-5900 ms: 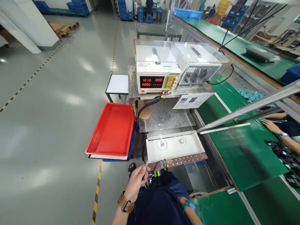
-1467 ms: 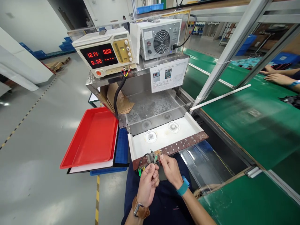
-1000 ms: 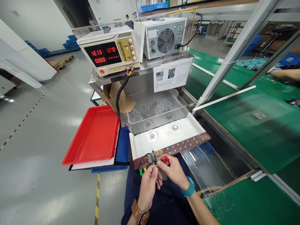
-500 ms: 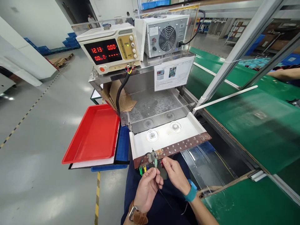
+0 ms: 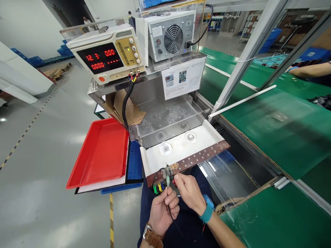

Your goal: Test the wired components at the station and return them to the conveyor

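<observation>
My left hand (image 5: 164, 210), with a brown-strapped watch, is closed in a pinch around a thin black cable (image 5: 173, 222) near a pale green connector (image 5: 168, 180). That connector points up at the front edge of a brown strip (image 5: 195, 158) with rows of metal eyelets. Beside it my right hand (image 5: 190, 193), with a blue-green wristband, is closed with thumb and finger at a small red part (image 5: 173, 181) below the strip; its exact kind is partly hidden. Green (image 5: 155, 189) and yellow (image 5: 159, 187) clips sit under the strip to the left.
A white fixture tray (image 5: 178, 143) with two round discs lies beyond the strip. Behind it a power supply (image 5: 106, 55) and a grey fan unit (image 5: 172, 36) stand on a metal shelf. A red tray (image 5: 103, 151) is left; green conveyor (image 5: 279, 124) and a metal post (image 5: 248, 58) are right.
The view has shifted slightly, so the bench appears lower left. Both hands stay near the strip's front edge, the left still on the cable. A red wire end now shows below the right wrist.
</observation>
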`<state>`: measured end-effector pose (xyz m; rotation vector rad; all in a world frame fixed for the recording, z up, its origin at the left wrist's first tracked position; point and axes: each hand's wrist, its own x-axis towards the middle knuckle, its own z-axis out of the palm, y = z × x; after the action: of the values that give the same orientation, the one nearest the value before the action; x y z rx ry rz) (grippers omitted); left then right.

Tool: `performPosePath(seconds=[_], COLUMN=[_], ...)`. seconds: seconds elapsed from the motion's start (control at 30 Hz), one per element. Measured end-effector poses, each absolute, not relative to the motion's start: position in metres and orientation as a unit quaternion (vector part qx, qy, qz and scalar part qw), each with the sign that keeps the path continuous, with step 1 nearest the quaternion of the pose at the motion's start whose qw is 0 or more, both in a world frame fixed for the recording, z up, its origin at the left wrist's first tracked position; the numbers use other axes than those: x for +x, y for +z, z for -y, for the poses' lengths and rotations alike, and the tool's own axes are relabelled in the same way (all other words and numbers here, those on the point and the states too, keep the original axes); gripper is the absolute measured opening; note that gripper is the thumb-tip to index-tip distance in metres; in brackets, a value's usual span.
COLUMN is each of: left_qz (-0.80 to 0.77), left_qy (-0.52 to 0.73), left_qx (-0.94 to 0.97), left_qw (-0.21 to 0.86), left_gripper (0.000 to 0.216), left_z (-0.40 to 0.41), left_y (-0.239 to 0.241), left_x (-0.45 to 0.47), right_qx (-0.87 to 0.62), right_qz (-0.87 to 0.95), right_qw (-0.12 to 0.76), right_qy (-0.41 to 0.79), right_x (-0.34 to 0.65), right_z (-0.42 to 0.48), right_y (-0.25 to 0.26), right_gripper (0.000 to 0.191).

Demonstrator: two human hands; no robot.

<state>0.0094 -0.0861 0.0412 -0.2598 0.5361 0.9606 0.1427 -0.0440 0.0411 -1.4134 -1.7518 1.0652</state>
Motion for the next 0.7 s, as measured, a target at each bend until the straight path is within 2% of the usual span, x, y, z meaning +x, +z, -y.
performPosePath(seconds=[0.7], left_qz=[-0.232], left_qy=[0.457], left_qx=[-0.127], left_qw=[0.849], left_gripper=[0.017], left_z=[0.0857], left_y=[0.0325], left_x=[0.0088], right_qx=[-0.552], right_qz=[0.669], right_qw=[0.315], right_qy=[0.386], right_x=[0.1399], right_z=[0.0429], right_y=[0.0361], right_gripper=[0.046])
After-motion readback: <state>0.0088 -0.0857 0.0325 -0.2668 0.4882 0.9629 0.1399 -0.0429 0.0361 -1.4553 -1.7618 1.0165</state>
